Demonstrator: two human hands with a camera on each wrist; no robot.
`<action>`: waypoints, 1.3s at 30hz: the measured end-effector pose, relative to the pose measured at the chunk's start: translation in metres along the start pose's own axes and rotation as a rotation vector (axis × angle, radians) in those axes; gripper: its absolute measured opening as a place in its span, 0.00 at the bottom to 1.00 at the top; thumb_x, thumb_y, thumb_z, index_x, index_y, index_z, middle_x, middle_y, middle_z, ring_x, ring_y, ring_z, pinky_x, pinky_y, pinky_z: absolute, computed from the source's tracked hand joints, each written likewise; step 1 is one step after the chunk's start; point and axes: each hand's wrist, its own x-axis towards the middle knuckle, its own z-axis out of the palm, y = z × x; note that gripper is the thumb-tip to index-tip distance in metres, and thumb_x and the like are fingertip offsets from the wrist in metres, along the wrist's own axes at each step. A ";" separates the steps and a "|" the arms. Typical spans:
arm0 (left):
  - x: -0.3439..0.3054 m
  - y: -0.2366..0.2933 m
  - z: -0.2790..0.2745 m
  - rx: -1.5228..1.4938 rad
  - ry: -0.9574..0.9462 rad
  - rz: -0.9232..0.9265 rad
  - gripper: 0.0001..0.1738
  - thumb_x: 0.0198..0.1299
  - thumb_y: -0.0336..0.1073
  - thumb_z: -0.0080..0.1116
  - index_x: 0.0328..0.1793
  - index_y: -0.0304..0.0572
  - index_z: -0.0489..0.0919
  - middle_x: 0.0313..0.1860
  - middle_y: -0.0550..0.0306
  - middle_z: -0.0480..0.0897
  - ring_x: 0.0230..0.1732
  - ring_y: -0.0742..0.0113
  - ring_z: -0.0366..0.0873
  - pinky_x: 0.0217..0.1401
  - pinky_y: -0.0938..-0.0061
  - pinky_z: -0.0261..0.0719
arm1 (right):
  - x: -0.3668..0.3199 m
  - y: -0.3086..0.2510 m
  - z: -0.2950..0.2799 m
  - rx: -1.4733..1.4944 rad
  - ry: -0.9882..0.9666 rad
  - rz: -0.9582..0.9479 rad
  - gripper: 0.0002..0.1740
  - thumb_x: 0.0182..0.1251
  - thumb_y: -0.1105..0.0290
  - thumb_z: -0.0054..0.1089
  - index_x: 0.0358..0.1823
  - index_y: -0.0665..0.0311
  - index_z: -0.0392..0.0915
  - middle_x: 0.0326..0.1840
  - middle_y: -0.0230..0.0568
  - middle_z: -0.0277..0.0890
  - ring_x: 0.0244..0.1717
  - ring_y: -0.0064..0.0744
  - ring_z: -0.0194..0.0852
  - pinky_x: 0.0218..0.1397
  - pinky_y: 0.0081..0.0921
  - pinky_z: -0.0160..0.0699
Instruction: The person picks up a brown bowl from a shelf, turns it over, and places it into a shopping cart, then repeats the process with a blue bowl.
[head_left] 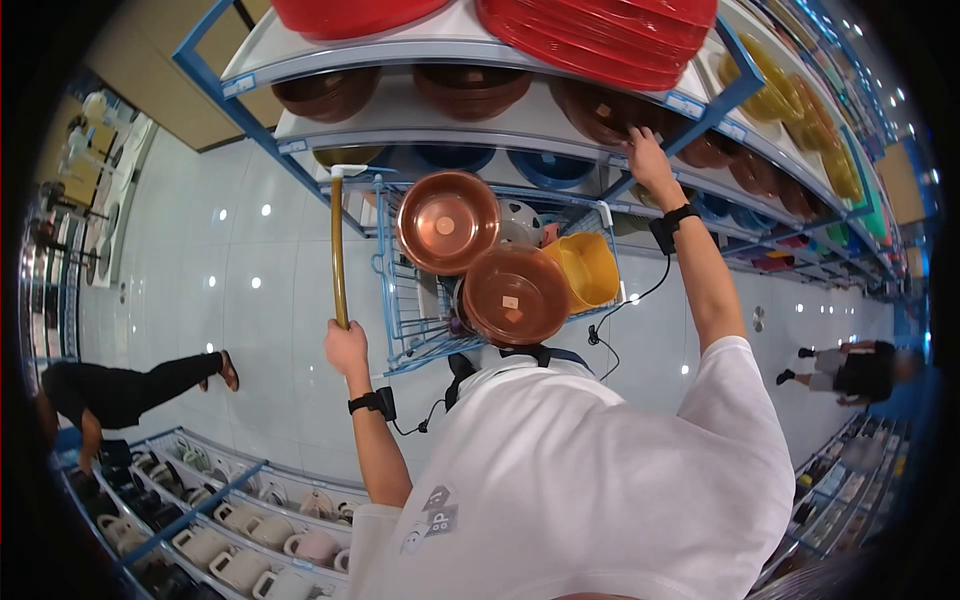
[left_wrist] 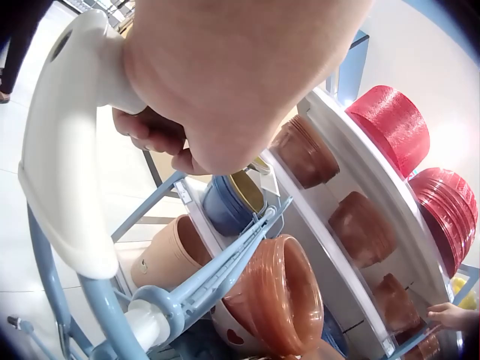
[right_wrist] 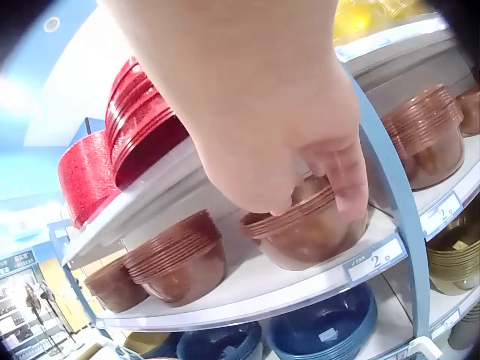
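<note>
At the far left of the head view, a person in black trousers (head_left: 150, 385) bends beside racks of pale mugs (head_left: 238, 572) with looped handles. Further right, the left hand (head_left: 346, 348) has its fingers wrapped round the tan handle bar (head_left: 339, 250) of a blue wire trolley (left_wrist: 105, 311); the bar's end is smooth white plastic. A white T-shirt (head_left: 600, 470) carries a small print (head_left: 440, 513) with dark lettering, too tilted to read surely.

On the trolley, a round copper-brown basin (head_left: 448, 200) with a high shine shows a pale sticker (head_left: 445, 226) at the middle of its base. Beside it sits a white item with black spots (head_left: 520, 222), partly covered. Nearer the wearer, a second brown basin (head_left: 515, 280), smooth and round, bears a white tag and an orange one, their text too small to make out. A squarish yellow bin (head_left: 587, 270) stands just beside it.

Above, glossy red basins (head_left: 610, 40) are stacked on the top shelf. Well apart from the left, the right hand (head_left: 652, 168) grips the rim of a stack of brown basins (right_wrist: 311, 240), on the shelf below the red ones. These are nested, shiny and ridged at the rims; the shelf label (right_wrist: 375, 259) in front reads a large "2". Deep blue basins (right_wrist: 322, 322) fill the tier beneath. At the far right is a person in a black top (head_left: 865, 372).
</note>
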 end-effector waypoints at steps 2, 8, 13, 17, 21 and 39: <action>0.000 -0.002 0.002 0.007 0.009 -0.013 0.14 0.60 0.41 0.62 0.44 0.37 0.81 0.36 0.36 0.87 0.41 0.32 0.85 0.46 0.44 0.83 | 0.011 0.003 0.008 -0.006 -0.003 0.025 0.21 0.78 0.63 0.51 0.67 0.62 0.75 0.66 0.60 0.73 0.63 0.64 0.75 0.64 0.53 0.77; -0.002 0.002 -0.001 0.016 0.022 -0.020 0.14 0.61 0.40 0.63 0.44 0.37 0.80 0.36 0.36 0.87 0.41 0.32 0.85 0.45 0.44 0.83 | 0.031 0.012 0.018 -0.006 -0.084 -0.006 0.15 0.78 0.65 0.50 0.54 0.65 0.81 0.55 0.63 0.80 0.58 0.66 0.76 0.61 0.55 0.77; -0.003 0.005 -0.003 0.007 0.026 -0.026 0.13 0.61 0.40 0.63 0.43 0.37 0.80 0.36 0.36 0.87 0.41 0.32 0.85 0.44 0.45 0.83 | 0.030 0.009 0.015 -0.032 -0.048 -0.025 0.15 0.76 0.67 0.49 0.53 0.65 0.82 0.51 0.65 0.81 0.55 0.66 0.79 0.59 0.55 0.78; -0.003 0.004 -0.002 0.018 0.036 -0.027 0.14 0.62 0.41 0.63 0.44 0.37 0.80 0.36 0.36 0.87 0.41 0.32 0.85 0.45 0.45 0.83 | 0.033 0.007 0.011 -0.059 -0.070 0.007 0.15 0.75 0.67 0.49 0.54 0.64 0.82 0.52 0.63 0.82 0.54 0.66 0.80 0.58 0.55 0.79; -0.002 0.002 -0.001 0.012 0.024 -0.033 0.15 0.62 0.42 0.62 0.46 0.38 0.80 0.37 0.37 0.87 0.42 0.32 0.85 0.46 0.45 0.83 | 0.041 0.015 0.016 -0.105 -0.035 -0.010 0.16 0.75 0.67 0.49 0.54 0.63 0.83 0.54 0.61 0.82 0.54 0.65 0.81 0.58 0.54 0.79; 0.000 0.001 0.000 0.008 -0.007 -0.053 0.16 0.62 0.43 0.61 0.48 0.40 0.81 0.40 0.37 0.88 0.45 0.33 0.86 0.50 0.45 0.83 | 0.040 0.005 0.006 0.117 0.088 0.164 0.18 0.66 0.58 0.70 0.45 0.68 0.87 0.43 0.64 0.85 0.49 0.65 0.83 0.55 0.48 0.80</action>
